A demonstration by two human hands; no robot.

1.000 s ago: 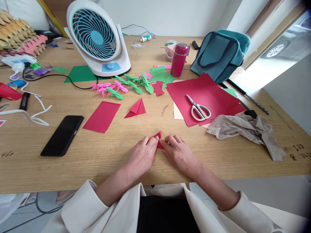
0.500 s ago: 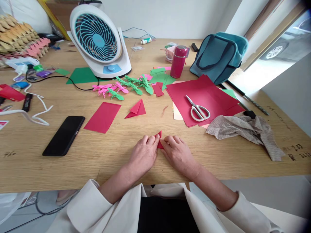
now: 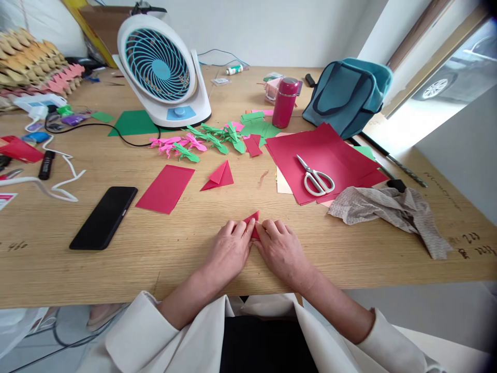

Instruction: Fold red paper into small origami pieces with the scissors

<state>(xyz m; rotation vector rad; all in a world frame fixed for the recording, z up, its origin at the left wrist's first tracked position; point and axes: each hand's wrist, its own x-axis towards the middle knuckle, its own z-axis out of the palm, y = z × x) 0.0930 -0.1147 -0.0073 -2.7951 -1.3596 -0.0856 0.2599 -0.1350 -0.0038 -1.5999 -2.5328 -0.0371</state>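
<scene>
Both hands meet over a small folded piece of red paper on the table, with its pointed tip showing above the fingers. My left hand presses and grips its left side, thumb and fingers closed. From the other side my right hand pinches the paper, fingertips close to the left thumb. Much of the paper is hidden beneath the fingers. Just beyond lie a folded red paper triangle and a flat red paper rectangle.
Scissors rest on large red sheets at right, beside a crumpled cloth. A phone lies left. Farther back are pink and green folded papers, a fan, a red flask and a blue bag.
The fingers have shifted slightly on the red paper, so more of its upper tip shows. The view has tilted a little; other things lie as before.
</scene>
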